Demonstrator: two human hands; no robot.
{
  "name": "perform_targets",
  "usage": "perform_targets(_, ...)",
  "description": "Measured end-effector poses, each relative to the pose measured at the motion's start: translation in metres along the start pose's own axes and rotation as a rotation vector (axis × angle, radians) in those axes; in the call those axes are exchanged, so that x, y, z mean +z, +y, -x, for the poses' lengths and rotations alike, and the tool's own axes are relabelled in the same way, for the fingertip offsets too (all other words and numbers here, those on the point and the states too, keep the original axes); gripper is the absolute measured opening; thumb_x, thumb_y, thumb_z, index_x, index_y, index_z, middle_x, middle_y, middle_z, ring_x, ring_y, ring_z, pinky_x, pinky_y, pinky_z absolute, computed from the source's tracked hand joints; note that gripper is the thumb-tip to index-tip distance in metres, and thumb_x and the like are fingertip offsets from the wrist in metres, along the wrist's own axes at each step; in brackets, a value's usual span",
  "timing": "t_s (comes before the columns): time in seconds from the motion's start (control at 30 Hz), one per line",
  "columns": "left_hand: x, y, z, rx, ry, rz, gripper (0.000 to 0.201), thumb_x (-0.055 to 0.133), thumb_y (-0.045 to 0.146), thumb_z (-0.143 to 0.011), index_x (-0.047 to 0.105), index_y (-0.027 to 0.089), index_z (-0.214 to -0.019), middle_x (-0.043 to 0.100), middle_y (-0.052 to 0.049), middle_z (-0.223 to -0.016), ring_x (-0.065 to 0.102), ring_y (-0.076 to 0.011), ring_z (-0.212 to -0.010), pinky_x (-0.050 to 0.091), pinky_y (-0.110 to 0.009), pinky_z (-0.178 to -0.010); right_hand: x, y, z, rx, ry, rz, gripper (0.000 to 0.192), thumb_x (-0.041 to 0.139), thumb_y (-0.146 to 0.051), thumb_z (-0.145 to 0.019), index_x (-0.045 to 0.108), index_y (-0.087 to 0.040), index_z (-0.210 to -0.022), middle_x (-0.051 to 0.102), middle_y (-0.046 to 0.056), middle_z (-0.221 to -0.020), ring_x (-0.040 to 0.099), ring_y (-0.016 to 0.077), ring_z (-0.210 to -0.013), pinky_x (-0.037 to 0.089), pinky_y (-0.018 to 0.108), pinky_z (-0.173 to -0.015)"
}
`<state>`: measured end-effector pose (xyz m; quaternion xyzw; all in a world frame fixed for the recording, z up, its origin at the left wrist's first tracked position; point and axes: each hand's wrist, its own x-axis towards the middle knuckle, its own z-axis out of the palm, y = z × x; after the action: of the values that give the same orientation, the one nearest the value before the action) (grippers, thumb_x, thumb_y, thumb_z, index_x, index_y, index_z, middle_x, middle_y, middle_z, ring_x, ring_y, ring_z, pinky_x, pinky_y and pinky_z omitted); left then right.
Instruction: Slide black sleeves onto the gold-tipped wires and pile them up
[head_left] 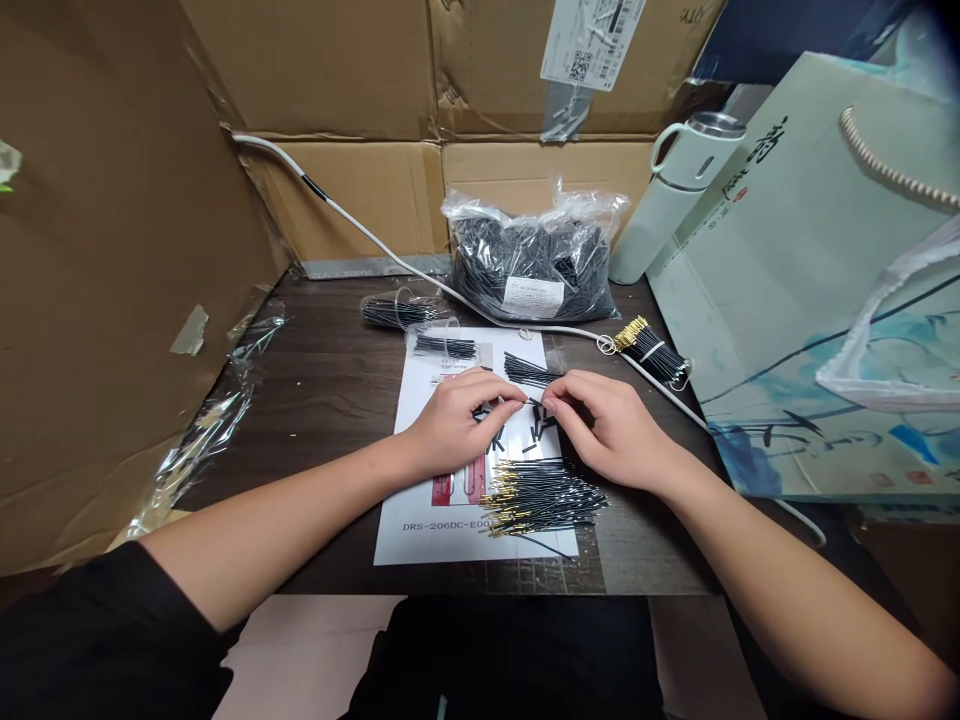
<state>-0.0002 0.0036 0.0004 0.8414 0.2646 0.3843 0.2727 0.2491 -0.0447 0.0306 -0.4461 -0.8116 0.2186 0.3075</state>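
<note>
The left hand (466, 420) and right hand (611, 425) have fingers pinched nearly closed on a thin piece (533, 402) between them. Gold-tipped wires (546, 495) lie nearby.

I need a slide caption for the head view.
Left hand and right hand close together over a printed sheet with gold-tipped black wires.

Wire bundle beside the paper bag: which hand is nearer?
Right. The right hand is in front and left of the bundle; the left hand, farther left above the sheet.

Paper sheet (409, 490): "DRS-206DC-E00" (rest covered); carton (499, 75): "QTY:".
</note>
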Motion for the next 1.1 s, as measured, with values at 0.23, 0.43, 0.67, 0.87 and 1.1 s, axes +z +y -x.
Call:
perform_targets(0.23, 0.001, -0.002, 0.0, -0.01, -0.007, 0.002, 0.014, 0.068, 0.025, -0.107, 0.082, 0.023, -0.111, 0.084, -0.007, -0.101, 0.076, -0.0227, -0.093, 0.061, -0.041, -0.088, 0.003, 0.001, 0.0, -0.019, 0.006, -0.005, 0.015, 0.054, -0.024, -0.113, 0.067, -0.022, -0.105, 0.069, 0.006, -0.093, 0.064, 0.0226, -0.085, 0.051, 0.038, -0.08)
perform_targets(0.43, 0.001, 0.0, 0.001, -0.008, -0.009, 0.004, 0.013, 0.069, 0.023, -0.107, 0.081, 0.022, -0.111, 0.083, -0.007, -0.101, 0.076, -0.0224, -0.094, 0.061, -0.04, -0.089, 0.004, 0.001, 0.0, -0.02, 0.004, -0.008, 0.015, 0.054, -0.024, -0.113, 0.067, -0.022, -0.106, 0.07, 0.006, -0.094, 0.065, 0.0225, -0.086, 0.051, 0.038, -0.081)
perform_targets(0.67, 0.0, 0.001, 0.001, -0.04, 0.005, -0.007, 0.01, 0.073, 0.027, -0.105, 0.079, 0.021, -0.11, 0.082, -0.007, -0.1, 0.075, -0.0216, -0.091, 0.059, -0.039, -0.086, 0.003, 0.0, -0.001, -0.006, 0.04, -0.024, 0.016, 0.054, -0.025, -0.113, 0.067, -0.023, -0.105, 0.073, 0.007, -0.097, 0.067, 0.0235, -0.088, 0.053, 0.039, -0.082)
perform_targets(0.87, 0.001, 0.002, 0.0, -0.047, 0.022, 0.003, 0.009, 0.071, 0.025, -0.105, 0.079, 0.021, -0.107, 0.082, -0.006, -0.098, 0.074, -0.0213, -0.09, 0.057, -0.039, -0.085, 0.003, 0.002, -0.002, -0.005, 0.035, -0.019, 0.016, 0.054, -0.025, -0.113, 0.067, -0.023, -0.105, 0.074, 0.007, -0.098, 0.068, 0.024, -0.089, 0.053, 0.039, -0.082)
perform_targets(1.1, 0.004, 0.001, 0.002, -0.066, 0.11, -0.151, 0.01, 0.07, 0.016, -0.096, 0.075, 0.021, -0.088, 0.079, -0.005, -0.094, 0.069, -0.0236, -0.091, 0.054, -0.043, -0.089, -0.009, 0.01, -0.001, 0.028, 0.074, 0.054, 0.014, 0.054, -0.026, -0.112, 0.064, -0.023, -0.103, 0.072, 0.006, -0.094, 0.066, 0.0227, -0.083, 0.051, 0.037, -0.079)
